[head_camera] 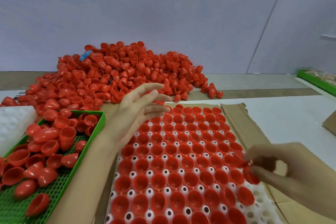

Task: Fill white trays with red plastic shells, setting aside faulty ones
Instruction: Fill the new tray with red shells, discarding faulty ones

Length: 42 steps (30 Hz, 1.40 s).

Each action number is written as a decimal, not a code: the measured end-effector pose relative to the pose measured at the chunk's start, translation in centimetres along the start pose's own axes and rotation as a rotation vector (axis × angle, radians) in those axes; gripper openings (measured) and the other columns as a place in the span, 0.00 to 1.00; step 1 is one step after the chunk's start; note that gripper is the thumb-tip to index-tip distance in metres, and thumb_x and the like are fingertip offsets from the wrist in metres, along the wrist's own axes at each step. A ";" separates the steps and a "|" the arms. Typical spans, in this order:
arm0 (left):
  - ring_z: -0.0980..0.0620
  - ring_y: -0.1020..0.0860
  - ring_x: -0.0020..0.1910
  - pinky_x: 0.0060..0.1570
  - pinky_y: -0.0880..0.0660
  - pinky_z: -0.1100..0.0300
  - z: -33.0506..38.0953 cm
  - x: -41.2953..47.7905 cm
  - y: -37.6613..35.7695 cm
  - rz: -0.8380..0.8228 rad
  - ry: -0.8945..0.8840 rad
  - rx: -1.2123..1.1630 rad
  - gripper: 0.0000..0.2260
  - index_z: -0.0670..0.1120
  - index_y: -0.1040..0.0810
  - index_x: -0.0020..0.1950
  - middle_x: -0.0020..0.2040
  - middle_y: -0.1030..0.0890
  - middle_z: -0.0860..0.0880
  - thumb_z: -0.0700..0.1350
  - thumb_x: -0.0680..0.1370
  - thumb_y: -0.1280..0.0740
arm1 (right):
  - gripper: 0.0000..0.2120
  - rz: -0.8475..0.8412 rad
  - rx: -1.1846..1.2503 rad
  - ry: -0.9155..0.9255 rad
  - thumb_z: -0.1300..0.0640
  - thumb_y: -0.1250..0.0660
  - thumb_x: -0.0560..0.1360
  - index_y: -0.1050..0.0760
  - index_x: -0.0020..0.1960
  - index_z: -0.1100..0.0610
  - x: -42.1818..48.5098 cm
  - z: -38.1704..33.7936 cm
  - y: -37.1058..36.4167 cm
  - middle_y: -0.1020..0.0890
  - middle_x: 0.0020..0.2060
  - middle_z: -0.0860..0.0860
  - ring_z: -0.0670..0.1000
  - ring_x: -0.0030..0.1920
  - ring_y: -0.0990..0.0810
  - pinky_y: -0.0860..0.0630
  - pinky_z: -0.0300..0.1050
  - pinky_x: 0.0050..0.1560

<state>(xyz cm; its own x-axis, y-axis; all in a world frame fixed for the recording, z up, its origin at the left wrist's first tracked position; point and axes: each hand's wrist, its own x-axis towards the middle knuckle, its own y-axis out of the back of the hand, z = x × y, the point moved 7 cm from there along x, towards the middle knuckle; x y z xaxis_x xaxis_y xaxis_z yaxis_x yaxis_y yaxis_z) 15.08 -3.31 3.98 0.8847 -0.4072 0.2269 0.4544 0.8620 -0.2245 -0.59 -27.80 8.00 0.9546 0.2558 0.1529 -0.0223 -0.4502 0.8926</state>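
Note:
A white tray (pixel 261 203) lies in front of me, its pockets holding several red shells (pixel 174 163) with their open sides up; a few pockets at its right edge are bare. A big heap of loose red shells (pixel 116 74) rises behind it against the wall. My left hand (pixel 140 109) hovers over the tray's far left corner, fingers spread and holding nothing. My right hand (pixel 283 171) is at the tray's right edge, blurred, with fingertips pinched on a red shell (pixel 251 175).
A green perforated basket (pixel 60 185) at the left holds more red shells. A stack of white trays (pixel 12 123) sits behind it. Flattened cardboard (pixel 245 125) lies under the tray. Another green tray (pixel 316 82) sits far right, beside a cardboard piece (pixel 330 125).

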 end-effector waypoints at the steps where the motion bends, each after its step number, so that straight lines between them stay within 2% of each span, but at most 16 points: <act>1: 0.45 0.16 0.51 0.52 0.19 0.56 0.0 0.1 0.4 0.039 -0.009 -0.026 0.16 0.47 0.22 0.64 0.56 0.15 0.43 0.51 0.79 0.34 | 0.15 -0.001 -0.068 -0.049 0.48 0.24 0.69 0.23 0.46 0.28 -0.9 0.9 0.0 0.21 0.30 0.36 0.40 0.30 0.23 0.28 0.28 0.30; 2: 0.46 0.16 0.50 0.51 0.19 0.57 0.1 0.1 0.7 0.071 -0.015 -0.048 0.15 0.47 0.22 0.64 0.55 0.15 0.44 0.51 0.79 0.34 | 0.23 -0.011 -0.111 -0.094 0.56 0.20 0.66 0.23 0.46 0.28 -1.5 1.7 -0.3 0.22 0.29 0.36 0.39 0.28 0.24 0.30 0.27 0.29; 4: 0.47 0.16 0.49 0.49 0.19 0.58 0.1 0.1 1.2 0.116 -0.027 -0.070 0.15 0.47 0.22 0.62 0.53 0.15 0.45 0.51 0.79 0.35 | 0.30 -0.036 -0.142 -0.159 0.64 0.19 0.65 0.23 0.46 0.29 -2.4 3.1 -1.1 0.21 0.28 0.36 0.40 0.26 0.26 0.31 0.26 0.28; 9: 0.49 0.16 0.48 0.50 0.19 0.57 0.0 0.0 2.0 0.180 -0.046 -0.105 0.12 0.48 0.21 0.60 0.51 0.15 0.47 0.51 0.80 0.36 | 0.29 -0.041 -0.115 -0.267 0.61 0.21 0.68 0.24 0.48 0.26 -3.0 4.7 -2.1 0.20 0.28 0.39 0.42 0.25 0.28 0.31 0.28 0.30; 12: 0.51 0.17 0.46 0.49 0.19 0.58 0.0 0.0 2.4 0.206 -0.050 -0.135 0.11 0.48 0.21 0.60 0.50 0.15 0.47 0.51 0.81 0.37 | 0.32 -0.050 -0.095 -0.277 0.61 0.20 0.68 0.26 0.49 0.23 -3.0 5.2 -2.9 0.20 0.28 0.38 0.41 0.27 0.26 0.30 0.28 0.33; 16: 0.52 0.17 0.45 0.47 0.20 0.59 0.0 0.0 2.6 0.231 -0.039 -0.163 0.12 0.48 0.21 0.59 0.48 0.16 0.48 0.52 0.80 0.36 | 0.38 -0.120 -0.065 -0.327 0.58 0.22 0.69 0.34 0.48 0.14 -2.8 5.5 -3.7 0.20 0.31 0.36 0.41 0.33 0.23 0.28 0.31 0.38; 18: 0.52 0.17 0.45 0.47 0.20 0.59 -0.1 0.0 2.6 0.244 -0.034 -0.165 0.13 0.48 0.21 0.59 0.48 0.16 0.48 0.52 0.79 0.36 | 0.32 -0.141 -0.054 -0.357 0.54 0.23 0.71 0.32 0.45 0.15 -2.8 5.6 -3.7 0.20 0.34 0.35 0.40 0.37 0.22 0.28 0.33 0.39; 20: 0.51 0.18 0.44 0.47 0.20 0.58 -0.2 0.0 2.7 0.252 -0.033 -0.168 0.13 0.48 0.21 0.59 0.48 0.16 0.48 0.53 0.78 0.35 | 0.18 -0.174 -0.075 -0.377 0.50 0.26 0.73 0.24 0.40 0.25 -2.5 5.6 -3.8 0.21 0.37 0.31 0.38 0.40 0.23 0.28 0.33 0.38; 23: 0.52 0.18 0.44 0.47 0.20 0.58 -0.2 -0.1 2.8 0.259 -0.034 -0.175 0.13 0.48 0.21 0.59 0.48 0.16 0.47 0.53 0.78 0.35 | 0.09 -0.236 -0.121 -0.411 0.46 0.30 0.75 0.26 0.43 0.31 -2.2 5.2 -4.1 0.24 0.41 0.29 0.35 0.40 0.26 0.28 0.36 0.39; 27: 0.52 0.18 0.43 0.48 0.21 0.57 -0.2 -0.1 2.8 0.267 -0.033 -0.162 0.13 0.48 0.20 0.58 0.47 0.16 0.48 0.53 0.78 0.35 | 0.06 -0.283 -0.166 -0.423 0.45 0.31 0.74 0.25 0.46 0.33 -2.0 5.0 -4.1 0.26 0.45 0.29 0.36 0.37 0.26 0.28 0.37 0.37; 30: 0.52 0.18 0.43 0.50 0.22 0.56 -0.1 -0.1 2.7 0.271 -0.033 -0.155 0.12 0.49 0.20 0.58 0.47 0.17 0.48 0.52 0.79 0.36 | 0.06 -0.307 -0.200 -0.407 0.43 0.33 0.75 0.26 0.48 0.31 -2.0 4.9 -4.0 0.27 0.45 0.26 0.33 0.40 0.27 0.28 0.35 0.38; 33: 0.52 0.18 0.43 0.49 0.22 0.56 -0.1 -0.2 2.8 0.274 -0.033 -0.156 0.12 0.48 0.20 0.57 0.47 0.17 0.48 0.52 0.79 0.36 | 0.08 -0.313 -0.201 -0.393 0.42 0.34 0.76 0.29 0.45 0.27 -1.8 4.9 -3.5 0.25 0.46 0.28 0.32 0.39 0.26 0.29 0.32 0.38; 37: 0.52 0.18 0.42 0.49 0.22 0.56 -0.1 -0.2 2.9 0.286 -0.031 -0.153 0.11 0.48 0.20 0.57 0.47 0.17 0.48 0.51 0.81 0.37 | 0.08 -0.288 -0.196 -0.394 0.41 0.34 0.76 0.30 0.44 0.27 -1.9 4.9 -3.3 0.30 0.48 0.22 0.28 0.42 0.28 0.28 0.32 0.39; 42: 0.52 0.18 0.42 0.46 0.21 0.58 -0.2 -0.3 3.0 0.299 -0.021 -0.157 0.11 0.47 0.20 0.57 0.46 0.16 0.48 0.50 0.83 0.39 | 0.06 -0.286 -0.210 -0.397 0.40 0.32 0.75 0.29 0.46 0.29 -1.9 5.1 -4.1 0.31 0.47 0.22 0.33 0.43 0.26 0.27 0.33 0.41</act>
<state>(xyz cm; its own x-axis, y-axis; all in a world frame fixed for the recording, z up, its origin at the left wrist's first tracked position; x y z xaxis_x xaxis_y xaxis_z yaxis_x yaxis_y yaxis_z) 16.23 -0.69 3.03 0.9796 -0.1357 0.1481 0.1871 0.8846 -0.4271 -0.80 -30.76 1.89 0.9693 -0.0184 -0.2454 0.2356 -0.2183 0.9470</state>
